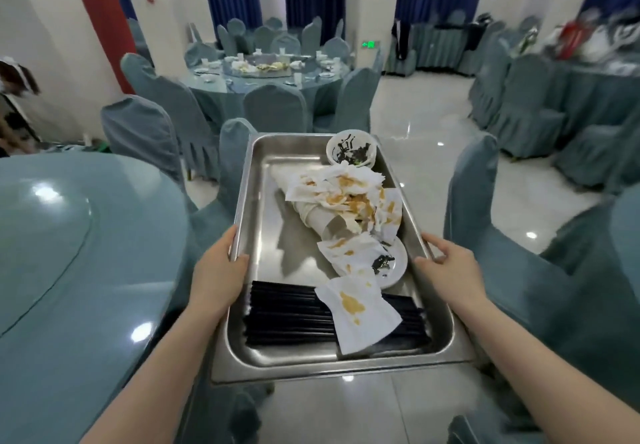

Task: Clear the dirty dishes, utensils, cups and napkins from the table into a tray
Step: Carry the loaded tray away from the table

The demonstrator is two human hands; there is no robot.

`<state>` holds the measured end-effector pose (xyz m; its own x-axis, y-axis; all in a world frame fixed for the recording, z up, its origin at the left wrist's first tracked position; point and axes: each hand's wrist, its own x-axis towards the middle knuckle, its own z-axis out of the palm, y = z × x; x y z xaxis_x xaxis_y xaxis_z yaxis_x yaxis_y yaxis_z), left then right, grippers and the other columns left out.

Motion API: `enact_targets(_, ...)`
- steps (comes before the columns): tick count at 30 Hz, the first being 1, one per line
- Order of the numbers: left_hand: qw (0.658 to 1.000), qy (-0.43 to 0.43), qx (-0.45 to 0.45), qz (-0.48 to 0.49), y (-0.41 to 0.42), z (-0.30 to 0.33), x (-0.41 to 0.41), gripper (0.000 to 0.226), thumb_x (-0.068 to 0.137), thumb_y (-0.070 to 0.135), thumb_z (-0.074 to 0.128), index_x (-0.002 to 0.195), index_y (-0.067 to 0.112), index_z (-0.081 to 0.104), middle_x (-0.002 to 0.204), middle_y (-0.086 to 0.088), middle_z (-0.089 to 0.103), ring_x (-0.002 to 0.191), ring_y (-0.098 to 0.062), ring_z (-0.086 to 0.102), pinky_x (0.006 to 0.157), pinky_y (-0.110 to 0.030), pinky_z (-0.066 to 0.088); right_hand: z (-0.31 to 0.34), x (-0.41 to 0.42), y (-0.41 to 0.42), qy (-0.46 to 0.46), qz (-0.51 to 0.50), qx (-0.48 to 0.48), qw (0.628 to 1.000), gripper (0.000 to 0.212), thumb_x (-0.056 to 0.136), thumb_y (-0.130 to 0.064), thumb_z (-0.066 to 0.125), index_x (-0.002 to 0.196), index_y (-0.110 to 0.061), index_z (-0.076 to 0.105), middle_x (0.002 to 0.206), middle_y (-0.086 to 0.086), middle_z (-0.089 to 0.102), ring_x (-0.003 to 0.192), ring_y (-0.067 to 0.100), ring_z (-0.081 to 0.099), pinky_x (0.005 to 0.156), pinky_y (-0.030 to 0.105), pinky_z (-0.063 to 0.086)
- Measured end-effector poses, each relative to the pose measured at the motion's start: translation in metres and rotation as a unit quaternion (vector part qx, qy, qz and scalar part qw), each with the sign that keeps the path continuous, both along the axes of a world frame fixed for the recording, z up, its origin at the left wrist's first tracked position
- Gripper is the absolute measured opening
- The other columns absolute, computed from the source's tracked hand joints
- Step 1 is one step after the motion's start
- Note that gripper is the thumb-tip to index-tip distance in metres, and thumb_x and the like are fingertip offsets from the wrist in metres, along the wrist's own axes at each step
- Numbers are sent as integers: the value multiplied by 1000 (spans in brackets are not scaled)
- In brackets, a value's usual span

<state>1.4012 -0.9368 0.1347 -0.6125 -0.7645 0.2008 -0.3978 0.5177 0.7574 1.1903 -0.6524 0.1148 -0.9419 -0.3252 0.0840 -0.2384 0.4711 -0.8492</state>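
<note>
Both hands (216, 275) (450, 270) grip the tray's (277, 235) rims, fingers (427, 263) seemingly curled.

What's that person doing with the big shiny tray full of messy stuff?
A person is carrying a metal tray with both hands, the left hand gripping one long edge and the right hand the other. Inside are stained napkins, a small bowl with dark scraps at the far end, a plate and black chopsticks at the near end. The tray is held up between covered chairs. A round table farther back has dishes on it.
</note>
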Motion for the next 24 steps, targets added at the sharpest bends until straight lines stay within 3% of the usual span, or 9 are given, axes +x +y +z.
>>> enact_targets(3,1000,10,10,-28,-6,-4,-79,60,83,12,55,131,48,44,77,50,46,78,7,49,66,-4,31,-3,-63,4,-7,-25,-20,999,50,78,-23,68,126,-34,60,73,8,73,73,24,71,70,31,58)
enact_targets(5,999,17,22,-41,-10,-2,-123,60,85,12,53,135,44,44,92,45,47,88,3,48,71,-6,34,0,-102,3,-14,-34,-22,999,50,78,-23,69,126,-36,59,78,19,71,77,35,69,77,41,58)
enact_targets(7,998,14,16,-53,-17,-1,-175,60,86,11,53,138,39,43,106,32,48,96,1,46,82,-17,37,3,-147,0,-15,-47,-30,998,51,79,-22,70,126,-35,59,77,18,71,76,35,69,79,43,57)
enact_targets(9,998,21,14,-65,-25,0,-220,59,87,11,53,139,37,42,109,30,47,97,2,46,81,-14,36,8,-185,-5,-15,-61,-33,997,51,79,-22,70,126,-35,58,76,16,72,74,33,69,78,45,57)
enact_targets(12,996,30,17,-80,-40,-3,-284,58,86,12,54,138,36,43,108,26,51,91,1,49,72,-9,34,14,-236,-13,-10,-88,-29,996,51,79,-19,71,126,-35,58,73,12,72,70,31,69,74,44,58)
enact_targets(15,994,13,31,-102,-61,-7,-344,58,88,14,53,141,33,39,125,11,57,102,-16,58,89,-33,47,13,-284,-27,-16,-109,-20,994,51,80,-19,70,126,-37,57,71,12,71,67,30,68,69,42,59)
enact_targets(17,992,11,48,-115,-83,-11,-391,58,89,14,53,142,31,37,131,3,57,108,-24,59,94,-42,48,12,-321,-43,-14,-121,-14,992,51,80,-20,70,126,-38,57,68,11,70,64,29,68,64,37,59)
enact_targets(21,990,12,35,-137,-129,-18,-486,59,89,13,53,144,29,37,138,5,53,118,-18,54,92,-31,43,7,-400,-83,-1,-148,-6,989,48,79,-23,71,123,-38,59,67,14,69,62,30,67,64,37,58)
enact_targets(24,989,6,26,-145,-166,-12,-555,59,89,13,54,144,26,38,142,6,49,125,-18,49,97,-33,39,10,-459,-117,12,-171,0,985,44,77,-27,71,119,-37,62,58,4,67,51,18,63,57,25,52)
